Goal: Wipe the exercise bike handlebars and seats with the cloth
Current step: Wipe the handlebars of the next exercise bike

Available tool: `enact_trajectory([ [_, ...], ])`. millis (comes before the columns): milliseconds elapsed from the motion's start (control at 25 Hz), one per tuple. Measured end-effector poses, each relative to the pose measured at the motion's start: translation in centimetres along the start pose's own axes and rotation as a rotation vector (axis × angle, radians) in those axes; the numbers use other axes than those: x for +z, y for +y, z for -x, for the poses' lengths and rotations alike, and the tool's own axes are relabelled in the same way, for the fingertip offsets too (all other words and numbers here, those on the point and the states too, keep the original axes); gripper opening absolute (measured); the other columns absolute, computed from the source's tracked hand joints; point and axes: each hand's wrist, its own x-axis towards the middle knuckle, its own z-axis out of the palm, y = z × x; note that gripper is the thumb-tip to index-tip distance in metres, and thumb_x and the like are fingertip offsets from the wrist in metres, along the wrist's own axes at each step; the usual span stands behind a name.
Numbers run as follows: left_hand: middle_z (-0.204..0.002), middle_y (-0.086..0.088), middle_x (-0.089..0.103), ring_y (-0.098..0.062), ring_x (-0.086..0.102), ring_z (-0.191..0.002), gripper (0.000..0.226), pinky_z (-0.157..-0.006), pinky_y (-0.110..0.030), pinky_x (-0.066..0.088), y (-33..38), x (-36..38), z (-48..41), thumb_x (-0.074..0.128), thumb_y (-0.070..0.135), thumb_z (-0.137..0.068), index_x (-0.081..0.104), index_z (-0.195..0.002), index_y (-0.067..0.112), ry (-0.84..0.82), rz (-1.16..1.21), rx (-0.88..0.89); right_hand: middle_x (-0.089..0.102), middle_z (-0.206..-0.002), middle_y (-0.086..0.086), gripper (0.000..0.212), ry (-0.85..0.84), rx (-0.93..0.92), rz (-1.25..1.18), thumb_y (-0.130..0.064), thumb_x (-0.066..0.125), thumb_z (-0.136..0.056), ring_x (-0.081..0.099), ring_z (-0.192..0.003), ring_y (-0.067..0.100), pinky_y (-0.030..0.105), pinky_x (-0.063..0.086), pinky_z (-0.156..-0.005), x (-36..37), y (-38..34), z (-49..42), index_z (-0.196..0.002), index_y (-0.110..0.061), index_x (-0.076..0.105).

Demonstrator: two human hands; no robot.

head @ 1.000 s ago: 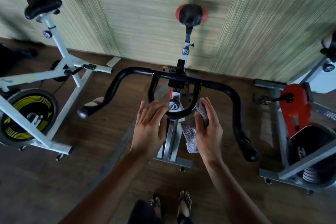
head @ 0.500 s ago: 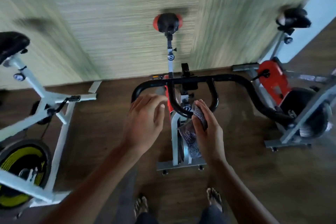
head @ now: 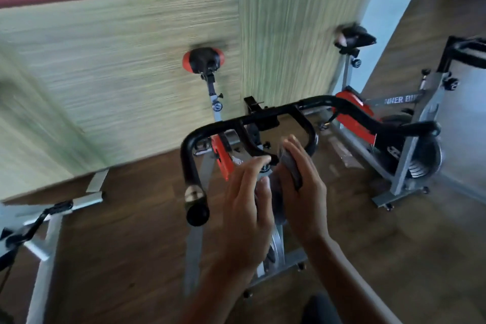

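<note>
The black handlebars (head: 265,118) of the middle exercise bike stretch across the centre, with its black and red seat (head: 203,60) beyond against the wall. My right hand (head: 305,187) grips a grey patterned cloth (head: 290,166) just below the inner loop of the handlebars. My left hand (head: 247,205) sits beside it with loosely bent fingers, its fingertips near the cloth and the loop's lower bar; it holds nothing I can make out.
A red and grey bike (head: 405,139) with a black seat (head: 355,35) stands to the right. Part of a white bike frame (head: 44,221) shows at the lower left. A green panelled wall (head: 118,73) runs behind, over a dark wooden floor (head: 394,258).
The view has swung right and tilted. My left hand has moved right, closer to my right hand and the cloth. The right hand still holds the cloth at the inner loop.
</note>
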Motion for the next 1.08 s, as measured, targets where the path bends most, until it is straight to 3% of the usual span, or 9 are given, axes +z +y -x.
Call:
enact_trajectory([
  [120, -0.122, 0.01, 0.064, -0.013, 0.059, -0.119, 0.026, -0.101, -0.035, 0.047, -5.3, 2.8, -0.3, 0.042, 0.024, -0.106, 0.062, -0.122, 0.026, 0.091, 0.119, 0.012, 0.049, -0.151, 0.001, 0.045, 0.094, -0.273, -0.024, 0.004, 0.06, -0.096, 0.042, -0.142, 0.007, 0.024, 0.037, -0.115, 1.8, 2.8, -0.8, -0.14, -0.007, 0.055],
  [320, -0.12, 0.009, 0.065, -0.01, 0.057, -0.12, 0.027, -0.105, -0.036, 0.043, -16.4, 6.1, -4.7, 0.043, 0.019, -0.104, 0.066, -0.119, 0.017, 0.199, 0.088, 0.335, 0.049, -0.145, 0.023, 0.042, 0.369, -0.811, -0.142, 0.011, 0.057, -0.091, 0.047, -0.141, 0.027, 0.04, 0.044, -0.112, 6.9, 12.0, 1.9, -0.131, 0.0, 0.054],
  [480, -0.123, 0.009, 0.064, -0.01, 0.054, -0.119, 0.035, -0.104, -0.026, 0.039, -19.8, 5.7, -7.7, 0.04, 0.028, -0.103, 0.063, -0.127, 0.019, 0.199, -0.152, 0.52, 0.055, -0.145, 0.015, 0.048, 0.476, -0.909, -0.126, 0.012, 0.061, -0.083, 0.051, -0.137, 0.025, 0.033, 0.045, -0.11, 13.1, 20.6, 4.1, -0.126, -0.009, 0.065],
  [600, -0.117, 0.003, 0.068, -0.021, 0.057, -0.111, 0.039, -0.103, -0.044, 0.042, -19.6, 4.8, -9.4, 0.037, 0.029, -0.099, 0.063, -0.128, 0.023, 0.145, -0.355, 0.581, 0.049, -0.151, 0.008, 0.042, 0.518, -0.931, -0.332, -0.001, 0.055, -0.095, 0.044, -0.143, 0.024, 0.036, 0.045, -0.111, 16.0, 22.7, 0.3, -0.136, -0.008, 0.053],
  [680, -0.107, 0.003, 0.07, -0.02, 0.06, -0.101, 0.037, -0.103, -0.043, 0.043, -19.4, 4.3, -10.2, 0.039, 0.024, -0.101, 0.062, -0.128, 0.028, 0.086, -0.416, 0.6, 0.044, -0.152, 0.011, 0.042, 0.557, -0.982, -0.44, 0.002, 0.054, -0.096, 0.039, -0.146, 0.025, 0.038, 0.042, -0.114, 17.5, 22.3, -3.1, -0.137, -0.007, 0.048],
  [760, -0.086, 0.004, 0.068, -0.012, 0.06, -0.075, 0.039, -0.079, -0.024, 0.047, -19.6, 3.9, -10.7, 0.043, 0.012, -0.102, 0.063, -0.129, 0.032, 0.066, -0.407, 0.562, 0.041, -0.153, 0.015, 0.041, 0.606, -1.001, -0.536, 0.001, 0.054, -0.098, 0.037, -0.147, 0.026, 0.038, 0.039, -0.115, 18.6, 21.2, -5.8, -0.134, -0.014, 0.046],
  [840, -0.075, 0.004, 0.067, -0.008, 0.05, -0.051, 0.05, -0.053, -0.019, 0.04, -19.6, 3.7, -10.8, 0.042, 0.003, -0.098, 0.064, -0.128, 0.035, 0.049, -0.394, 0.528, 0.04, -0.15, 0.021, 0.039, 0.702, -0.978, -0.634, 0.0, 0.056, -0.098, 0.036, -0.146, 0.025, 0.04, 0.038, -0.116, 19.7, 19.8, -8.2, -0.13, -0.019, 0.045],
  [960, -0.1, 0.012, 0.076, -0.002, 0.067, -0.08, 0.058, -0.079, -0.02, 0.054, -19.6, 3.3, -11.0, 0.043, 0.003, -0.086, 0.068, -0.122, 0.041, 0.021, -0.339, 0.522, 0.039, -0.146, 0.013, 0.035, 0.854, -0.962, -0.77, -0.002, 0.056, -0.097, 0.039, -0.142, 0.021, 0.041, 0.043, -0.112, 22.0, 16.7, -11.0, -0.124, -0.021, 0.044],
  [1080, -0.105, 0.02, 0.075, 0.002, 0.065, -0.108, 0.055, -0.103, -0.028, 0.05, -19.2, 2.4, -11.9, 0.044, -0.002, -0.084, 0.076, -0.108, 0.037, -0.024, -0.232, 0.477, 0.041, -0.141, 0.01, 0.03, 0.919, -0.969, -0.896, -0.019, 0.046, -0.104, 0.045, -0.133, 0.014, 0.037, 0.047, -0.106, 24.7, 13.7, -13.1, -0.132, -0.018, 0.035],
])
